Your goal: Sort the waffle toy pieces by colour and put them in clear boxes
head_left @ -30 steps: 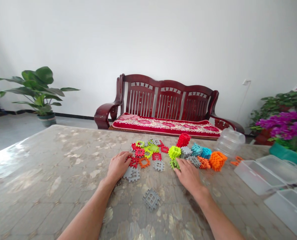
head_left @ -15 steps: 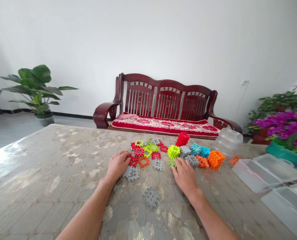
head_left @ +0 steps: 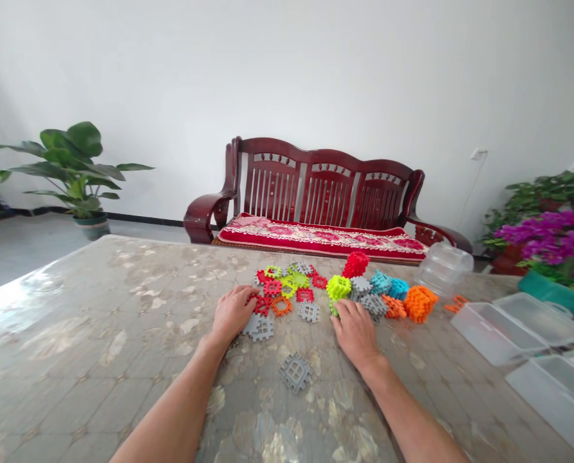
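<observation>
My left hand (head_left: 233, 313) rests on the table with its fingers stretched out at the left side of a loose pile of flat plastic building pieces. Closest to it lie a red piece (head_left: 262, 306) and a grey piece (head_left: 262, 329). My right hand (head_left: 356, 329) lies palm down, fingers outstretched, against the near side of a light green cube (head_left: 338, 287). Its fingertips partly cover a smaller green piece (head_left: 333, 307). Between my arms lies a single grey window-shaped piece (head_left: 295, 372). An orange piece (head_left: 281, 306) and another grey piece (head_left: 309, 312) sit between the hands.
Red (head_left: 356, 264), blue (head_left: 380, 283) and orange (head_left: 421, 304) built blocks stand right of the pile. Clear plastic boxes (head_left: 490, 334) and a clear container (head_left: 445, 268) are at the right, beside a teal pot (head_left: 555, 294) of purple flowers. A wooden bench (head_left: 328, 193) stands behind the table.
The whole view has shifted slightly, with the scene a little higher and to the right. Both hands stay in about the same places on the table.
</observation>
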Motion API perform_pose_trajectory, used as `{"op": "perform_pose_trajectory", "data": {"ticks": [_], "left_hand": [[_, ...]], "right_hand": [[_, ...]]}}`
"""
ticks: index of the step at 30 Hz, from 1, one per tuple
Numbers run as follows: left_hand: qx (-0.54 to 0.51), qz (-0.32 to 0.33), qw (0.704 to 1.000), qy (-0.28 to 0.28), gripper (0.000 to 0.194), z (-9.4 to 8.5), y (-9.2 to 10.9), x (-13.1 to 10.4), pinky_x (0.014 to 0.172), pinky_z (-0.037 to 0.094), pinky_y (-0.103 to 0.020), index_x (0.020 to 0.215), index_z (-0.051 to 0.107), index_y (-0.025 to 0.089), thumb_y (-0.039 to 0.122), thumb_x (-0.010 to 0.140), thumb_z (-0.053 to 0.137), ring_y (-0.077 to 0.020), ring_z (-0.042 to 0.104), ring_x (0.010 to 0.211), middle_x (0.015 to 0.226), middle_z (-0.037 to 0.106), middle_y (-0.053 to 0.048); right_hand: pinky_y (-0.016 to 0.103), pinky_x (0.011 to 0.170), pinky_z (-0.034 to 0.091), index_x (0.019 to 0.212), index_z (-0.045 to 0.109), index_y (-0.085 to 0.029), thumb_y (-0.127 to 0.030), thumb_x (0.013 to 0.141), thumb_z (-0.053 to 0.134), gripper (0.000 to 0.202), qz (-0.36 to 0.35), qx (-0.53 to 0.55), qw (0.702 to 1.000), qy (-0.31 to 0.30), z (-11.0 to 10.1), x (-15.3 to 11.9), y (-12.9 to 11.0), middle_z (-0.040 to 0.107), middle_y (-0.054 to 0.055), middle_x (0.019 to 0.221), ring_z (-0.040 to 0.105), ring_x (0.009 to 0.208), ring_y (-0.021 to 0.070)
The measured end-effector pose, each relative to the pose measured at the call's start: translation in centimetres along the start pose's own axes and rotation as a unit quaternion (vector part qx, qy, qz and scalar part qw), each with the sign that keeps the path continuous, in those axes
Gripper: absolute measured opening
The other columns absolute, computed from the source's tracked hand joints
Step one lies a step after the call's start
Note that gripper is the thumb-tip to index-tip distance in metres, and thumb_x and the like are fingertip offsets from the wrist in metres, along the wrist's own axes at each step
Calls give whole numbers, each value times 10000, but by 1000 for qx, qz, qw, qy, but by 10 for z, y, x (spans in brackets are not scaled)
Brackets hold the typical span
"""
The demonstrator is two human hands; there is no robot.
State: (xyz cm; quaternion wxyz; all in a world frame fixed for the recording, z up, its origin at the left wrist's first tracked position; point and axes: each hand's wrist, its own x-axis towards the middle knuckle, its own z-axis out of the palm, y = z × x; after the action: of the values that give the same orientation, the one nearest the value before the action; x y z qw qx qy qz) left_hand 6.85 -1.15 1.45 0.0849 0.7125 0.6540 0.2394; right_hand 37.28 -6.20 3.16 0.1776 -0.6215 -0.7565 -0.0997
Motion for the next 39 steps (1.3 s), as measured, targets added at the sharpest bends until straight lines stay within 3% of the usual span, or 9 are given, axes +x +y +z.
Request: {"op": "perform_pose_trajectory", "data": {"ticks": [5,8,11,15,18,23,25,30,39], "left_hand": [[1,-7,1000,-2,339,-1,2,0,1045,402,-347,1121,682,298,279,883,440,-199,579,1201,1285,647,-5],[1,-5,1000,0,344,-1,2,-1,1039,407,-354,1112,687,293,271,884,431,-203,583,1194,1274,652,-7],[2,-4,1000,1,351,0,1,0,1042,404,-351,1120,685,292,270,885,425,-202,579,1198,1275,651,-7],[6,-1,1000,1,352,0,0,0,1046,400,-340,1121,684,298,266,882,429,-192,581,1195,1280,650,-2],[8,-2,1000,0,348,0,0,1,1048,400,-337,1111,690,301,269,884,427,-190,583,1192,1280,651,1],[8,0,1000,1,352,1,0,1,1043,410,-356,1122,689,293,277,882,432,-204,585,1192,1276,650,-10],[11,-1,1000,-1,351,1,0,1,1043,409,-356,1124,688,296,279,883,433,-203,585,1193,1278,649,-11],[10,-2,1000,0,347,1,0,1,1046,406,-346,1116,691,307,284,884,433,-199,585,1191,1280,649,3],[19,4,1000,9,347,1,-1,1,1031,423,-337,1113,691,294,283,888,427,-195,596,1184,1270,659,-10]], "right_hand": [[397,981,423,1112,654,-233,-300,877,621,248,-89,168,982,-7,-9,-14,-24,656,71,1147,552,1099,243],[356,943,457,1235,604,-253,-468,783,722,514,-169,251,949,-86,-16,-25,-43,620,63,1191,567,1086,226],[353,898,477,1261,596,-276,-582,608,818,754,-218,242,935,-143,-20,-33,-58,607,48,1192,558,1069,243],[356,951,451,1169,646,-234,-406,750,750,464,-230,212,942,-123,-22,-35,-61,657,50,1134,560,1055,231],[351,978,441,1198,640,-208,-275,886,578,325,-204,231,947,-86,-18,-31,-53,692,69,1149,597,1060,219],[313,818,506,1141,689,-216,-279,939,447,321,18,299,953,-35,-1,-13,-20,748,67,1046,687,933,208],[319,804,511,1080,711,-204,-292,913,474,303,64,300,952,-20,6,-7,-6,752,71,1009,690,912,215],[343,852,503,1058,704,-169,-274,814,596,287,74,256,964,7,6,-5,9,714,89,1044,662,890,215],[371,1030,410,1210,650,-194,-232,764,660,447,6,157,985,-72,-8,-9,-1,658,85,1241,561,1173,248]]}}
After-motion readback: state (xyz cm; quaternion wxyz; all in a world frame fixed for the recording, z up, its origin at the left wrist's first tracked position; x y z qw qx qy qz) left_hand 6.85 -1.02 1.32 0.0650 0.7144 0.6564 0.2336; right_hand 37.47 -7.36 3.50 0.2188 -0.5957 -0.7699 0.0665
